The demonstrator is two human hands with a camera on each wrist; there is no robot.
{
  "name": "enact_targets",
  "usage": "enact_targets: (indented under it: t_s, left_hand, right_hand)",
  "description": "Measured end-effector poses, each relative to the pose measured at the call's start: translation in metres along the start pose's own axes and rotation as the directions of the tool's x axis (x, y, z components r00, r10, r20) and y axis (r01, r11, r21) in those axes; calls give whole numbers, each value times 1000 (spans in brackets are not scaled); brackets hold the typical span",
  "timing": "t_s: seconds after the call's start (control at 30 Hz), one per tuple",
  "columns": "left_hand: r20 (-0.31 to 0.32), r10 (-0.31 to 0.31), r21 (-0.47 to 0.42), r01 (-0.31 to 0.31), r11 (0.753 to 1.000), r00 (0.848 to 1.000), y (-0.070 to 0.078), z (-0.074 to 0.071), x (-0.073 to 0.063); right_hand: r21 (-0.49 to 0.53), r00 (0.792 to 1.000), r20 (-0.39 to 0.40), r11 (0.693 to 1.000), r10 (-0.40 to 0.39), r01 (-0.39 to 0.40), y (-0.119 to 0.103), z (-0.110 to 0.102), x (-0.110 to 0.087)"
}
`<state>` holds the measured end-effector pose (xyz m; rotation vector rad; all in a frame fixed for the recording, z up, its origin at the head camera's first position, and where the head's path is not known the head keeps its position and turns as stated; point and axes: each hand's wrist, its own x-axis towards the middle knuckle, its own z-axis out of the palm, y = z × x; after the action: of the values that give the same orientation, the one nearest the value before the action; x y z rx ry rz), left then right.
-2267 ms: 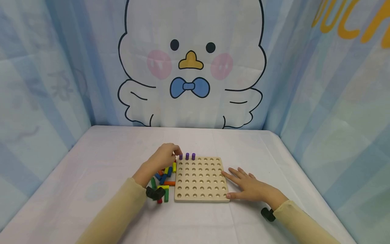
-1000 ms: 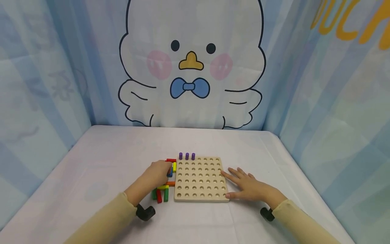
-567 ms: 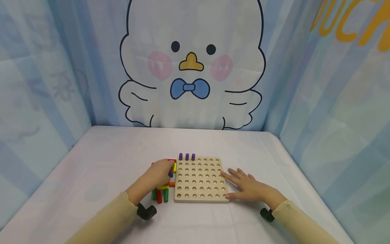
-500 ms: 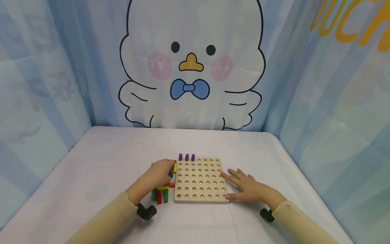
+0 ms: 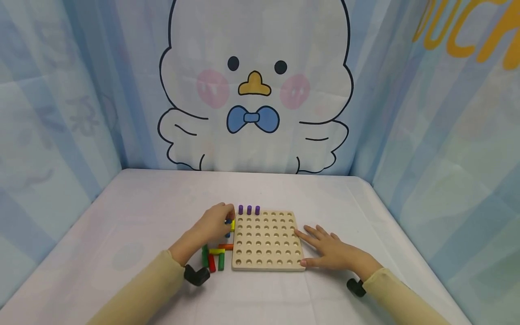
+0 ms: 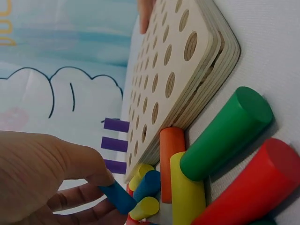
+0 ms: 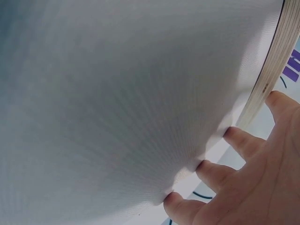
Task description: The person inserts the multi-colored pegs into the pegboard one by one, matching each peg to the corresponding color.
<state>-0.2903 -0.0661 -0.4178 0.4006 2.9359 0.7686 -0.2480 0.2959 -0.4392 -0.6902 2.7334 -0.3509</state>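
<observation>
My left hand (image 5: 217, 222) pinches a blue peg (image 6: 120, 197) between thumb and fingers, just above the loose pegs by the board's far left corner. Three purple pegs (image 5: 249, 210) stand upright in the back row of the wooden pegboard (image 5: 268, 264), starting from its left corner. The other holes that show hold no pegs. With fingers spread, my right hand (image 5: 335, 250) rests at the board's right edge, its thumb and forefinger touching it. In the right wrist view the other fingertips (image 7: 174, 199) press on the white cloth.
Loose pegs lie left of the board: an orange peg (image 5: 225, 247), green pegs (image 6: 227, 133), a red peg (image 6: 258, 187), yellow pegs (image 6: 187, 192) and another blue peg (image 6: 147, 183). Cartoon-printed curtains surround the white-covered table (image 5: 154, 203) at the back and sides.
My left hand has left the purple pegs at the far corner, dropped to the loose pegs, then lifted slightly away from me with a blue peg. The right hand stays put.
</observation>
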Motion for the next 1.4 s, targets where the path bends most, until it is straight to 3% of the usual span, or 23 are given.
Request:
enact_targets:
  t_s: [0.27, 0.63, 1.07, 1.4]
  left_hand:
    - [-75, 55, -60, -60, 996, 996, 0, 3, 5]
    - [-199, 42, -145, -72, 987, 979, 2, 7, 13]
    - [-217, 50, -192, -93, 977, 975, 1, 11, 18]
    - [-251, 78, -154, -119, 981, 965, 2, 15, 20]
  right_hand:
    - [12, 1000, 2, 1000, -3, 3, 0, 0, 0]
    - [4, 1000, 0, 1000, -4, 4, -1, -1, 0]
    - [5, 1000, -4, 1000, -11, 11, -1, -1, 0]
    - [4, 1000, -4, 1000, -11, 11, 0, 0, 0]
